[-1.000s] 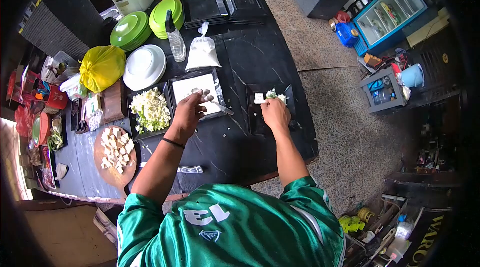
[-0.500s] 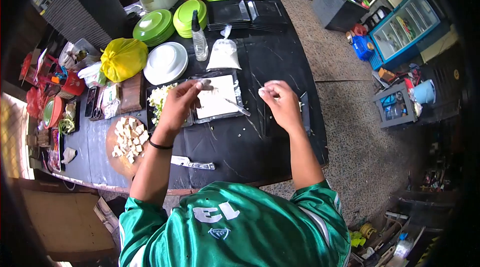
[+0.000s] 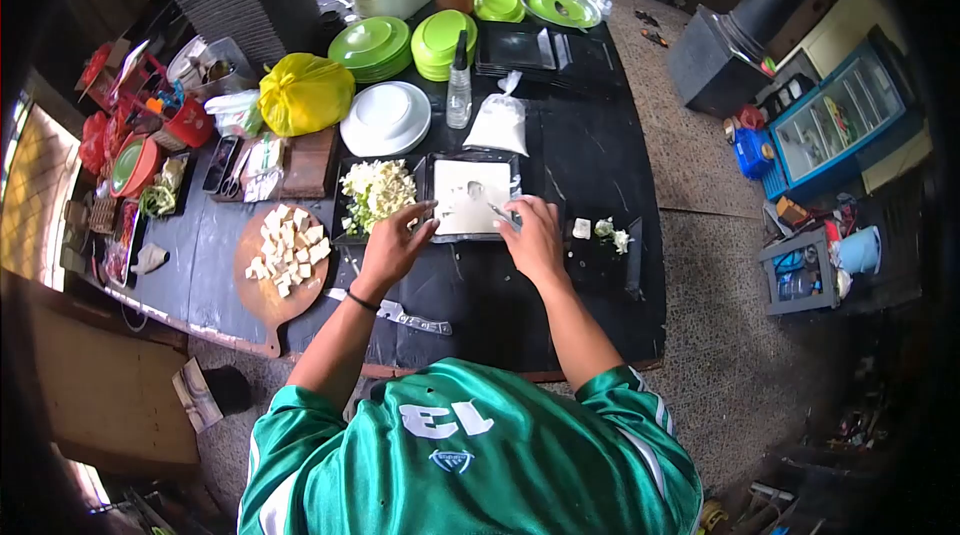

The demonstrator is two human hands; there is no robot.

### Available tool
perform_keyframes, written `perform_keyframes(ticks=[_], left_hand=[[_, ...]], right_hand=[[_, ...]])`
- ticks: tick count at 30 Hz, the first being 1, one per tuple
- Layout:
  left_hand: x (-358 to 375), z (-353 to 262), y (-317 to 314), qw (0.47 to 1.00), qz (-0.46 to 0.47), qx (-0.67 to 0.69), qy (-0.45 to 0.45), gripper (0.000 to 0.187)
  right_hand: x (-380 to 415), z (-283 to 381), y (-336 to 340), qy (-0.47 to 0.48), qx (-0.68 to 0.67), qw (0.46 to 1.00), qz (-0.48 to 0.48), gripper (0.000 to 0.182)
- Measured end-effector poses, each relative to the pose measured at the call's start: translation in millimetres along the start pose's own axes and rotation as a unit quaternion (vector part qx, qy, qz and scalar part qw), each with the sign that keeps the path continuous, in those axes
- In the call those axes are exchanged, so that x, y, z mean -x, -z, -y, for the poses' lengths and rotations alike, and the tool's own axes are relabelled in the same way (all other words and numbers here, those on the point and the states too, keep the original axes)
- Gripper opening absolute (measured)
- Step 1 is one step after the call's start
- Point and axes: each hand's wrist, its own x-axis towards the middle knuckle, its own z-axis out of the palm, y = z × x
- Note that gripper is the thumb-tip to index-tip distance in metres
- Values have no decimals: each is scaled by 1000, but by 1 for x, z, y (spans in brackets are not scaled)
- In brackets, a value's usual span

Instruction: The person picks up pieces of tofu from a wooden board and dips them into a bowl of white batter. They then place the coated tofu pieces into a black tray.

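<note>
My right hand [image 3: 535,237] is closed on the handle of a spoon [image 3: 497,210], whose bowl rests in the white mixture [image 3: 470,220] filling a black square tray [image 3: 465,239]. At that tray's left edge is my left hand [image 3: 398,240], its thumb and fingers curved and apart, fingertips right at the rim. Behind it another black tray holds chopped pale green and white vegetables [image 3: 378,193]. White cubes [image 3: 290,247] are piled on a round wooden board [image 3: 255,285] to the left. A knife [image 3: 415,319] lies near my left wrist.
On the right, a white cube [image 3: 582,228] and pale florets [image 3: 612,233] lie in a dark tray. Behind the mixture stand a bag of white powder [image 3: 498,123], a clear bottle [image 3: 459,95], white plates [image 3: 386,119], green plates [image 3: 368,47] and a yellow bag [image 3: 305,95].
My right hand has come left and closed on the spoon handle. My left hand has dropped from above the mixture to the tray's left edge. The camera view has shifted.
</note>
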Motion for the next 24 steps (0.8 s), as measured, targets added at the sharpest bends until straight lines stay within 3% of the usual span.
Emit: perform_keyframes(ticks=[4, 5, 8, 11, 15, 21, 24], left_hand=[[58, 28, 16, 998, -53, 23, 28, 38], [75, 32, 26, 995, -33, -8, 95, 37], [114, 71, 33, 982, -117, 109, 99, 41], [147, 99, 50, 963, -167, 136, 160, 40], [171, 128, 73, 945, -254, 158, 130, 41], [186, 147, 125, 952, -254, 50, 164, 41], [189, 170, 146, 950, -249, 86, 166, 42]], right_hand=[[17, 17, 6, 25, -12, 999, -40, 25], [24, 20, 5, 31, -22, 999, -40, 24], [43, 35, -9, 39, -23, 999, -26, 27], [57, 56, -29, 62, -40, 997, -5, 26], [69, 91, -56, 75, -65, 994, 38, 28], [66, 149, -99, 122, -73, 986, 86, 20], [53, 183, -127, 127, -95, 984, 82, 20]])
